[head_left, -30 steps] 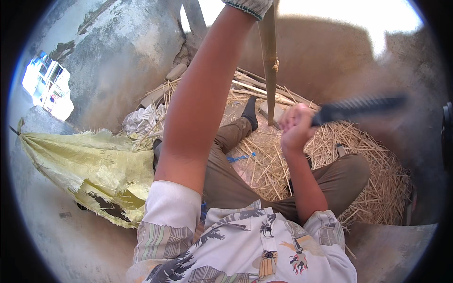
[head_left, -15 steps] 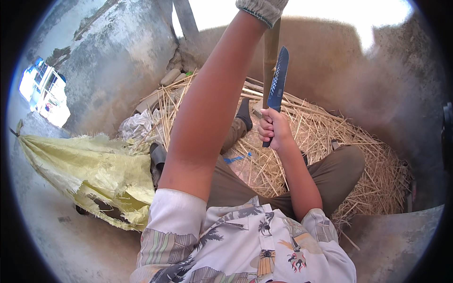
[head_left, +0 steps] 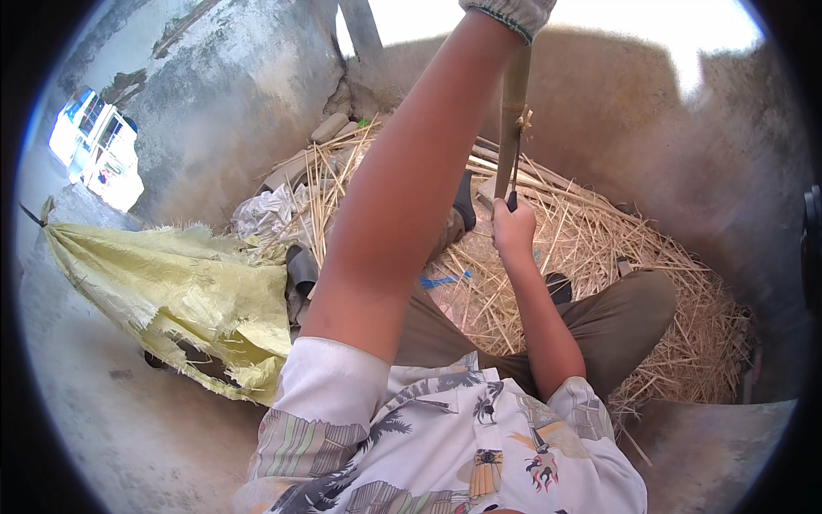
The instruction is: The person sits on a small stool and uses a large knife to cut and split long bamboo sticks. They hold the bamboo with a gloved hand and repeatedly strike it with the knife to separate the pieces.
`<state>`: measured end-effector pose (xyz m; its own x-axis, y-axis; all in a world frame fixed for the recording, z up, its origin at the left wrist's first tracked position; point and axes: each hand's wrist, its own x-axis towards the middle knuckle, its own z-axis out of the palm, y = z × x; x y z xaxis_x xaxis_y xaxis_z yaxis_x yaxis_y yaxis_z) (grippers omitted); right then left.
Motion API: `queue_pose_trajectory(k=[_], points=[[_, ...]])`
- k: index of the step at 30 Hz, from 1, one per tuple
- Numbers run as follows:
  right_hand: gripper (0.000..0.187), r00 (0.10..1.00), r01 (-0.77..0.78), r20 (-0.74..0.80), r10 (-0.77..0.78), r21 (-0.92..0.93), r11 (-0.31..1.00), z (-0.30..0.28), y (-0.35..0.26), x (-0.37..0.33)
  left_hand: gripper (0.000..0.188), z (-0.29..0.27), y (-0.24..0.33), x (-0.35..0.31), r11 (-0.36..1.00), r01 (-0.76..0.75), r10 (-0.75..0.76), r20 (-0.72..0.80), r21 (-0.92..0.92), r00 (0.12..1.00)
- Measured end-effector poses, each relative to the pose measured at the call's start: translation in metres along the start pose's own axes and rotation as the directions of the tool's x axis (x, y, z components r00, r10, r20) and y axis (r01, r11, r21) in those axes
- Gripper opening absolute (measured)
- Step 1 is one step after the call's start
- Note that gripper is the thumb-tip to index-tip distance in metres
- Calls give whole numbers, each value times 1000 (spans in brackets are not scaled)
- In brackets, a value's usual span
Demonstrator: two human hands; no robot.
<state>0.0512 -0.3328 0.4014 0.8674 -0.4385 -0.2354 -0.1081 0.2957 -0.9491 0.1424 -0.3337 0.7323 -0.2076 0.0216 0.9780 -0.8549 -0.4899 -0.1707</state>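
My right hand (head_left: 515, 230) is closed around the black handle of a knife (head_left: 515, 167). Its dark blade points away from me and shows nearly edge-on, along the right side of an upright bamboo pole (head_left: 514, 86). A small tuft of pale shavings (head_left: 525, 120) stands out from the pole near the blade's tip. My left arm reaches up to the top edge, where only the cuff and lower part of a knitted work glove on my left hand (head_left: 521, 12) show beside the pole. The left fingers are out of the picture, so their grip is hidden.
Straw-like bamboo strips (head_left: 591, 231) cover the floor around my folded legs (head_left: 621, 313). A torn yellow woven sack (head_left: 180, 291) hangs at left. Near it lie a crumpled white plastic bag (head_left: 259, 214) and several stones (head_left: 331, 128). A concrete wall (head_left: 625, 111) curves behind.
The knife has turned from showing its broad side to edge-on and now lies along the pole. Shavings now stick out there. The view has shifted slightly, with both arms appearing farther right.
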Motion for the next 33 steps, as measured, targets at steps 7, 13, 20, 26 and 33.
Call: queue_pose_trajectory(k=[7,13,20,26,33], points=[[36,778,-470,623,82,489,735,-29,-33,-7,42,13,-8,0,954,152,-132,95,-256,987],[35,976,204,0,-217,341,918,-27,-107,-72,37,-13,4,5,596,624,-472,408,-505,781],[25,930,308,-186,-318,-80,948,-23,10,33,21,37,13,-7,989,-101,106,-44,111,993],[29,916,-311,367,162,395,864,-32,-3,26,28,19,31,6,788,441,-352,273,-430,895],[34,989,86,81,-122,354,931,-15,-74,-44,38,-4,20,9,507,676,-460,495,-535,737]])
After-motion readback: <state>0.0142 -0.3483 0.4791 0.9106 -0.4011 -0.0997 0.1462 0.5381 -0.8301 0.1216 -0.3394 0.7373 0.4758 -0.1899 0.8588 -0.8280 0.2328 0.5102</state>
